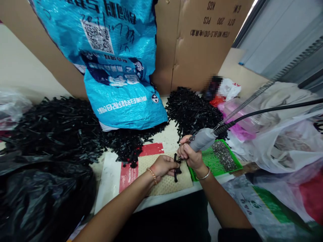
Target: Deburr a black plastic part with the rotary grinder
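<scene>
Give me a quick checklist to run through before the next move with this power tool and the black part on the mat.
1. Right hand wrapped round the grey power tool: ok.
2. Left hand pinning the black part on the beige mat: ok.
3. Tool tip seated on the part: cannot tell, hidden by fingers.
4. Green tray of screws close by the right hand: ok.
5. Black cable hanging free of the bags: ok.

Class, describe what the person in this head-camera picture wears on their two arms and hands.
Both forearms are bare, with no sleeves or gloves. The left hand has a beaded gold-coloured bracelet at the wrist. The right hand has a thin silver-coloured bangle at the wrist.
</scene>
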A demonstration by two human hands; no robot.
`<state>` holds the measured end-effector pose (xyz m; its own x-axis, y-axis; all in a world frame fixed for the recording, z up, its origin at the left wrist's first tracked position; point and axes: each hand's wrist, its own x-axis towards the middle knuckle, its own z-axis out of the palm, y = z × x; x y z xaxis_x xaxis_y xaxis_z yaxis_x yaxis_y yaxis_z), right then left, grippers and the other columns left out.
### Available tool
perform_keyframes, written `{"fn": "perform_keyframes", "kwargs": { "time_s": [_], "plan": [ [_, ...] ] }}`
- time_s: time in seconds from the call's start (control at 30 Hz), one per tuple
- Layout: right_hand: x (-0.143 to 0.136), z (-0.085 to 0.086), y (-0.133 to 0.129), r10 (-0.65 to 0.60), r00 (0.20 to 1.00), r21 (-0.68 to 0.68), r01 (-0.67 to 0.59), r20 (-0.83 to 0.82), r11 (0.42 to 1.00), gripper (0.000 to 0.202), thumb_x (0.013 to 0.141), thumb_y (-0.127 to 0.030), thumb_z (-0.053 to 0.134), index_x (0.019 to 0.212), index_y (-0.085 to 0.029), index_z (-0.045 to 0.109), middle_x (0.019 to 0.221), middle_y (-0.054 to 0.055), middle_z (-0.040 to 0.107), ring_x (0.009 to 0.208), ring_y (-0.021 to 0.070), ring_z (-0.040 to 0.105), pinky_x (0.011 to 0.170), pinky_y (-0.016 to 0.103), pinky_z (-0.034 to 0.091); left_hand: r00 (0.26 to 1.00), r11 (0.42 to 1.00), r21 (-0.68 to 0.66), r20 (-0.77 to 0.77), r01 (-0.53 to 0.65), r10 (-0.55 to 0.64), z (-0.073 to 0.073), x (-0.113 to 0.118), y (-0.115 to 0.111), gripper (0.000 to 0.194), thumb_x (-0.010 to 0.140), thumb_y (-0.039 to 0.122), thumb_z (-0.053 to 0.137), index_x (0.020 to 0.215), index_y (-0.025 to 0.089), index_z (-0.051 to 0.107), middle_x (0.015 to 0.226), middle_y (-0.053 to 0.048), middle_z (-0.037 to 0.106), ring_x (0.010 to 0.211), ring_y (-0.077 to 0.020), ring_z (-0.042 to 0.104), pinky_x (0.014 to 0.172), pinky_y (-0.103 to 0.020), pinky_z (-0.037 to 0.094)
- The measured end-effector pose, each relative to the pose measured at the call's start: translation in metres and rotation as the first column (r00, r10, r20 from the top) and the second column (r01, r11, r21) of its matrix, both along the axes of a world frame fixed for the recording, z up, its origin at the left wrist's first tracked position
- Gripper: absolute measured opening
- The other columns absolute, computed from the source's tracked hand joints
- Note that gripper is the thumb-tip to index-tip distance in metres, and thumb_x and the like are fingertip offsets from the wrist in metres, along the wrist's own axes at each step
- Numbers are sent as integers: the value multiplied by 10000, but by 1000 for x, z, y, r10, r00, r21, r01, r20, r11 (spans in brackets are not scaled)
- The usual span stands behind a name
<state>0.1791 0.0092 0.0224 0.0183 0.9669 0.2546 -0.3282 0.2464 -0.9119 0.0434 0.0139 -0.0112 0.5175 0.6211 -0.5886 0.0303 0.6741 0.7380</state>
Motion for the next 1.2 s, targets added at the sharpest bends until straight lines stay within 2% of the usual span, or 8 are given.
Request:
{"fn": "perform_keyframes", "kwargs": {
  "time_s": [0.23, 0.63, 1.07, 1.2],
  "plan": [
    [-2, 9, 2, -73, 996, -22, 72, -56, 997, 198, 831, -389, 637, 903, -230, 543, 430, -116, 352, 373, 86, 330, 441, 239, 371, 1000, 1000, -14, 20, -4, 4, 0, -1, 0, 435, 463, 364, 906, 599, 119, 574, 623, -44, 658, 596, -159, 660, 580, -281, 547],
    [-3, 9, 3, -14, 999, -17, 14, -28, 1000, 165, 848, -358, 624, 905, -227, 540, 446, -116, 357, 384, 82, 348, 445, 235, 376, 999, 1000, -6, 34, -9, 9, -2, -2, 1, 445, 474, 367, 909, 581, 121, 554, 587, -26, 630, 593, -165, 659, 604, -308, 557],
    [-1, 9, 8, 120, 993, -49, -119, 21, 992, 219, 834, -412, 634, 879, -231, 520, 441, -127, 344, 356, 69, 309, 414, 217, 359, 999, 1000, -20, 43, 1, 0, -3, -3, 1, 454, 462, 369, 910, 579, 125, 545, 584, -21, 627, 589, -163, 659, 617, -311, 550],
    [1, 7, 10, 210, 978, -49, -209, 17, 977, 254, 822, -441, 641, 866, -224, 516, 432, -135, 323, 344, 63, 293, 405, 212, 341, 999, 1000, -12, 48, -5, 6, -3, -3, 1, 468, 451, 375, 912, 562, 132, 527, 569, -15, 616, 577, -163, 653, 621, -322, 556]
  ]
}}
